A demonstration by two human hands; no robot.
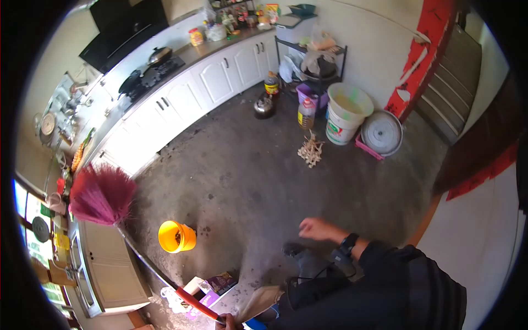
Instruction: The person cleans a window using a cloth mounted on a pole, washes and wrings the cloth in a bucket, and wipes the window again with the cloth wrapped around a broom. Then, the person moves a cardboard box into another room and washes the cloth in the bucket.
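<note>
A broom with magenta bristles slants across the lower left, its bristle head raised toward the counter. My left hand, at the bottom edge and partly cut off, is closed around the end of the broom's red grip. My right hand hangs over the dark floor with nothing in it, its fingers loosely bent and a little apart. A dark watch sits on that wrist. Below the bristles, a yellow bucket with dark bits inside stands on the floor.
White cabinets with a stove line the back. Along the far wall are a kettle, an oil bottle, a large white bucket and a grey lid. A pile of garlic-like bulbs lies nearby.
</note>
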